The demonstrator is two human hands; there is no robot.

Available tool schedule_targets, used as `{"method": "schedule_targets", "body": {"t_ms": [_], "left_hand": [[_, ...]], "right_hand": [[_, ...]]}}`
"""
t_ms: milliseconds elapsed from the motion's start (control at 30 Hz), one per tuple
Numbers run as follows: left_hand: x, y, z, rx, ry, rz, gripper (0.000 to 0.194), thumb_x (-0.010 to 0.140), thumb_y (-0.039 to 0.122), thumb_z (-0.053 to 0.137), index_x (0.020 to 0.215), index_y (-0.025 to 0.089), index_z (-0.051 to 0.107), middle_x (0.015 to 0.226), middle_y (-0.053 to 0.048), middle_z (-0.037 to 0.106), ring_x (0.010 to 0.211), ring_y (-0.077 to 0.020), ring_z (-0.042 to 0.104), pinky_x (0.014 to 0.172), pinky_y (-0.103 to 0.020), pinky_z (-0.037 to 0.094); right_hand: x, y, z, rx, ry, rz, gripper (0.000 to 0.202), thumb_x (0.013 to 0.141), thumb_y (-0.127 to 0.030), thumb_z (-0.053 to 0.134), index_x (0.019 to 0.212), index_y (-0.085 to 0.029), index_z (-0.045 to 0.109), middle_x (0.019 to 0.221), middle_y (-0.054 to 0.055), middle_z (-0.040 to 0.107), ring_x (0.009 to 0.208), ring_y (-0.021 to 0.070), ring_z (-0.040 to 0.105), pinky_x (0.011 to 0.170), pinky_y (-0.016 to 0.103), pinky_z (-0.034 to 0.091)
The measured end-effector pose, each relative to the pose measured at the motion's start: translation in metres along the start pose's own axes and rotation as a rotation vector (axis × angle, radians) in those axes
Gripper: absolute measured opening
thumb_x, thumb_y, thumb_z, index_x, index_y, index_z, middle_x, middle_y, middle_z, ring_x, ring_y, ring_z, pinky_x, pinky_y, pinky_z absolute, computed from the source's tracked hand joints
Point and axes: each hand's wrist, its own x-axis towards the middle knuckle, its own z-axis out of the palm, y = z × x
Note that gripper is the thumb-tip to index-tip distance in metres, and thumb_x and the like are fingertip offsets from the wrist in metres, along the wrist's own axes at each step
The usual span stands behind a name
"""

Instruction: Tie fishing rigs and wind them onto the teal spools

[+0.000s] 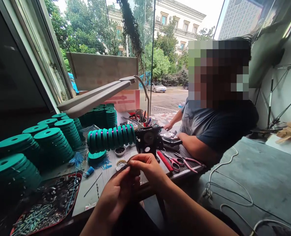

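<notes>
My left hand (118,188) and my right hand (149,168) meet fingertip to fingertip at the table's front edge. Both have their fingers pinched together, and whatever lies between them is too small and dark to make out. Just beyond the fingertips stands a small round cup of whitish beads (121,165). A similar cup of dark bits (120,150) sits behind it. Further back, a row of green discs (111,138) is mounted on a black machine (149,139).
Stacks of green discs (53,139) fill the left side. A red-rimmed tray (46,203) holds small metal and tube parts at the near left. Scissors (175,162) and pliers (191,164) lie right of my hands. Another person (216,124) sits at the right. A lamp (98,95) arches overhead.
</notes>
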Motion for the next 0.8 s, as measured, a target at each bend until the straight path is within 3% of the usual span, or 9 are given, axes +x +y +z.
{"method": "schedule_targets", "body": {"t_ms": [200,367,500,800], "left_hand": [[0.004,0.001,-0.003,-0.053,-0.004,0.010,0.016,0.078,0.006,0.053,0.085,0.014,0.066,0.061,-0.002,0.067,0.048,-0.0099,0.060,0.049,-0.021,0.050],[0.004,0.003,-0.003,-0.075,-0.003,0.034,0.016,0.079,0.005,0.050,0.080,0.012,0.064,0.062,-0.006,0.068,0.049,-0.0100,0.060,0.048,-0.019,0.049],[0.004,0.001,-0.002,-0.089,0.006,0.041,0.017,0.079,0.005,0.049,0.076,0.011,0.064,0.062,-0.007,0.068,0.051,-0.0106,0.062,0.050,-0.019,0.050],[0.004,-0.004,-0.003,-0.052,0.071,0.046,0.016,0.078,0.007,0.051,0.080,0.012,0.066,0.064,-0.007,0.070,0.052,-0.0127,0.063,0.052,-0.023,0.053]], "right_hand": [[0.003,0.000,0.004,-0.033,-0.005,0.022,0.015,0.059,-0.027,0.067,0.058,-0.012,0.064,0.048,-0.003,0.052,0.047,0.0075,0.043,0.050,0.022,0.033],[0.019,-0.012,0.010,-0.041,0.034,0.025,0.021,0.060,-0.032,0.068,0.068,-0.013,0.063,0.061,0.000,0.060,0.057,0.0101,0.052,0.052,0.021,0.035],[0.030,-0.016,0.009,-0.044,0.014,0.016,0.021,0.061,-0.032,0.067,0.064,-0.013,0.059,0.057,0.001,0.061,0.052,0.0091,0.052,0.049,0.020,0.032],[0.028,-0.013,0.003,-0.036,0.000,0.050,0.023,0.061,-0.034,0.067,0.066,-0.013,0.058,0.057,0.001,0.060,0.054,0.0104,0.053,0.048,0.020,0.034]]}}
